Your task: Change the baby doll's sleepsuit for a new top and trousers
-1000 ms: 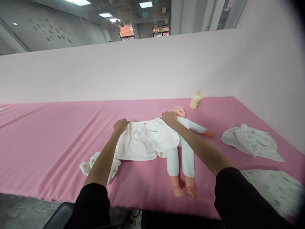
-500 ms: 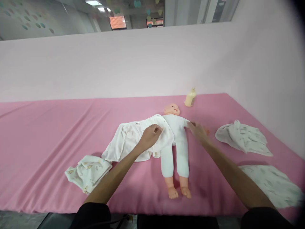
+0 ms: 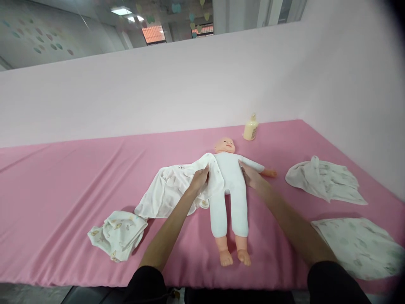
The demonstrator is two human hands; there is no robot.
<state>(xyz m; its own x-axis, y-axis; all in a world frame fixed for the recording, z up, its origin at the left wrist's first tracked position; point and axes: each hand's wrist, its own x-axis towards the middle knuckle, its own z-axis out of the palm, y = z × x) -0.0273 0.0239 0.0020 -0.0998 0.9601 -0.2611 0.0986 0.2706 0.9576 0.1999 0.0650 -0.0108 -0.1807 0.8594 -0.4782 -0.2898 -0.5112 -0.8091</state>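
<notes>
A baby doll [image 3: 230,171] with a white cloth body lies on its back, head toward the wall. A white baby shirt [image 3: 171,185] covers its side and arm on the left and spreads out that way over the bed. My left hand [image 3: 199,179] is closed at the shirt, beside the doll's torso; its fingertips are partly hidden by cloth. On the other side, my right hand [image 3: 250,174] grips the doll's torso just below the armpit, thumb toward the chest and the other fingers largely out of sight. The doll's arm on the right is bare of the shirt and stretches outward.
Pink sheeting [image 3: 79,181] covers the padded surface. A pump bottle [image 3: 250,128] stands near the wall behind the doll. Folded patterned baby clothes [image 3: 120,234] lie at the left; a white garment [image 3: 329,179] and a leaf-print cloth [image 3: 360,247] lie at the right.
My right hand has moved from the doll's sleeve in to the side of its torso, so the arm shows fully. My left hand has shifted slightly lower on the shirt. The view has tilted a little.
</notes>
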